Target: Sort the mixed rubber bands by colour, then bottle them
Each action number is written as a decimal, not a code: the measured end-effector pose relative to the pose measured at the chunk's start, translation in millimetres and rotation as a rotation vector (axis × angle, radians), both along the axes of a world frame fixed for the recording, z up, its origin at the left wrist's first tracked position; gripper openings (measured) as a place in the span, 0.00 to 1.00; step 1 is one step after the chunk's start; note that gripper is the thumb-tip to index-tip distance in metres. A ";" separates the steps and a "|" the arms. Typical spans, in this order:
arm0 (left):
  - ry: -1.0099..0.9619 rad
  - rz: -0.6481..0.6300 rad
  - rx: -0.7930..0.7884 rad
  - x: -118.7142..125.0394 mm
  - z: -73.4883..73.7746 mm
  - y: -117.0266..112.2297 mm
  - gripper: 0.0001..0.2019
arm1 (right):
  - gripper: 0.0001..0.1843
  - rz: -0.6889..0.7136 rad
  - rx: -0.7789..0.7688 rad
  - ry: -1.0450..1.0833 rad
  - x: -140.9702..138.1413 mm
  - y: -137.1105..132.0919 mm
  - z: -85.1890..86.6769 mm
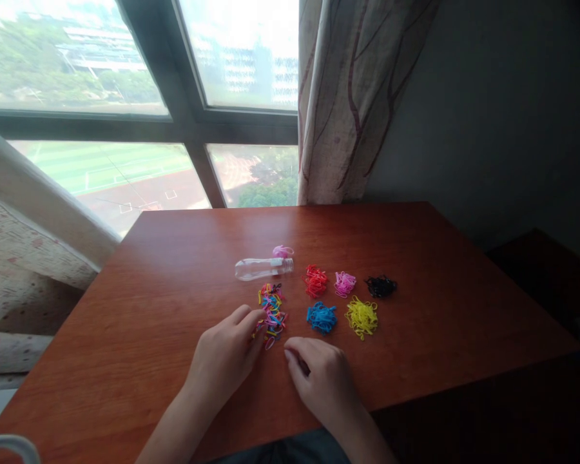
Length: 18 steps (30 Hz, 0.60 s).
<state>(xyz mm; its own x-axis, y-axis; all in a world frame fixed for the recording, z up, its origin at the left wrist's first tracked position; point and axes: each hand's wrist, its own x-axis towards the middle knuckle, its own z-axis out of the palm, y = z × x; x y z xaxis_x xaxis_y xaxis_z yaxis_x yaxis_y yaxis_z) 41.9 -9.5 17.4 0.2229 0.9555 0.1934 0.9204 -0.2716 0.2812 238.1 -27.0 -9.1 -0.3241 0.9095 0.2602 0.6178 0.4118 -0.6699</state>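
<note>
A mixed pile of small coloured rubber bands [271, 309] lies on the wooden table [174, 290]. My left hand [227, 354] rests beside the pile, its curled fingertips touching the pile's lower edge. My right hand [319, 377] lies just right of the pile with fingers curled under; what they hold, if anything, is hidden. Sorted heaps lie further right: red [315, 281], pink [345, 283], black [380, 286], blue [321, 317] and yellow [361, 316]. A clear plastic bottle [263, 268] lies on its side behind the mixed pile, with a pink cap [283, 251] near its mouth.
A large window [149, 96] stands behind the table, with a patterned curtain [352, 96] at its right. A dark wall runs along the right side. A patterned cloth surface [19, 258] sits left of the table. A white curved edge [9, 444] shows at bottom left.
</note>
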 end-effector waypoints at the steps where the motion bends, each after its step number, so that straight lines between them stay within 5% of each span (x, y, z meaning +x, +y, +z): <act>1: 0.009 -0.011 -0.004 -0.1 -0.9 0.4 0.11 | 0.09 -0.001 -0.004 0.000 0.1 0.0 0.1; 18: -0.030 0.008 0.040 -3.0 0.0 -1.6 0.11 | 0.09 -0.004 -0.014 0.006 0.2 0.3 1.1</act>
